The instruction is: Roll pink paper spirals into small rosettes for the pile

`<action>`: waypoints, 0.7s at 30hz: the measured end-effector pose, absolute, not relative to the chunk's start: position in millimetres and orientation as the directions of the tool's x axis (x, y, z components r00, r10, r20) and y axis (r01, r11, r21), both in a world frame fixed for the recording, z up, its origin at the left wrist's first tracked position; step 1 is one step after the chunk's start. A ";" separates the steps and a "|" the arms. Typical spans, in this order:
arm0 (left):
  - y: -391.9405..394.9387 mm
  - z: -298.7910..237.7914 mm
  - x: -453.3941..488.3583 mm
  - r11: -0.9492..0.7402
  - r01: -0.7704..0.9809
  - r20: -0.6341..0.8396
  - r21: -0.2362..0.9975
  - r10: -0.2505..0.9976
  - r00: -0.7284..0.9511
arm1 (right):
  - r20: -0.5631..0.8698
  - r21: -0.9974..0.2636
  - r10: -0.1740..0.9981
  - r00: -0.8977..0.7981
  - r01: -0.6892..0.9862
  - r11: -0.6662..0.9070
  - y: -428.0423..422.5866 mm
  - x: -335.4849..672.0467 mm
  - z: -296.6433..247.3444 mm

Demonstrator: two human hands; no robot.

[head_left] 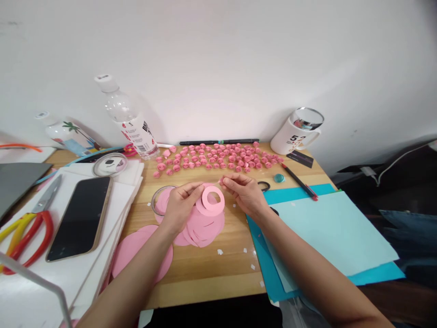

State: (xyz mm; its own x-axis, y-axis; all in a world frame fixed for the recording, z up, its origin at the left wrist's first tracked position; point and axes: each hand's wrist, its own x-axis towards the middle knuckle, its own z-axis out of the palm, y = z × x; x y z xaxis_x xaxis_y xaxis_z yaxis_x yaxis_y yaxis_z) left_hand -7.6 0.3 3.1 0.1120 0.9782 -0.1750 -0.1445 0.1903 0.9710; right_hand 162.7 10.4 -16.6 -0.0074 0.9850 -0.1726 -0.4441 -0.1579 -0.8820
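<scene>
A pink paper spiral (215, 209) hangs from between my hands above the desk. My left hand (184, 200) pinches it at its upper left. The thumb and forefinger of my right hand (243, 189) are closed on a small pink end of paper, which looks like the strip's tip. Beneath the spiral lies a pile of pink paper circles (205, 230). More large pink circles (145, 246) rest under my left forearm. A roll of clear tape (157, 212) sits by my left hand. Rows of small rolled pink paper roses (211, 157) stand behind both hands.
On the left are a bottle (128, 118), a phone (82, 216) and red-yellow scissors (30, 228) on white sheets. To the right stand a white mug (295, 132), a pen (300, 182), a teal tape roll (279, 178) and blue paper sheets (327, 232). White scraps (220, 252) dot the desk.
</scene>
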 end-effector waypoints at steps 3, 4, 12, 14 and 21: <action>0.8 3.7 -7.7 0.175 -0.162 -0.159 0.971 0.981 0.111 | -0.171 -0.875 0.984 -0.040 -0.453 -0.170 11.4 162.5 -17.9; 0.8 3.8 -7.7 0.169 -0.162 -0.153 0.972 0.982 0.108 | -0.169 -0.873 0.985 -0.045 -0.456 -0.171 11.5 162.4 -18.4; 0.0 2.1 -7.6 0.183 -0.149 -0.167 0.972 0.979 0.112 | -0.161 -0.877 0.987 -0.022 -0.456 -0.153 9.4 162.8 -18.4; -0.1 2.5 -7.2 0.187 -0.150 -0.172 0.971 0.979 0.106 | -0.163 -0.880 0.986 -0.029 -0.448 -0.159 9.2 163.3 -17.5; -0.4 3.8 -6.8 0.189 -0.134 -0.175 0.973 0.979 0.107 | -0.166 -0.872 0.986 -0.023 -0.463 -0.157 10.7 163.1 -17.4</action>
State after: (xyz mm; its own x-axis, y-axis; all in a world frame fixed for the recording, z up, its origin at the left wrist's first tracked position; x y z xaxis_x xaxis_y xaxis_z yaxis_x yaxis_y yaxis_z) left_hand -6.8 -0.4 3.8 0.1074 0.9786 -0.1755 -0.1342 0.1892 0.9727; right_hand 163.1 10.7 -17.4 -0.0226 0.9859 -0.1657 -0.4627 -0.1572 -0.8725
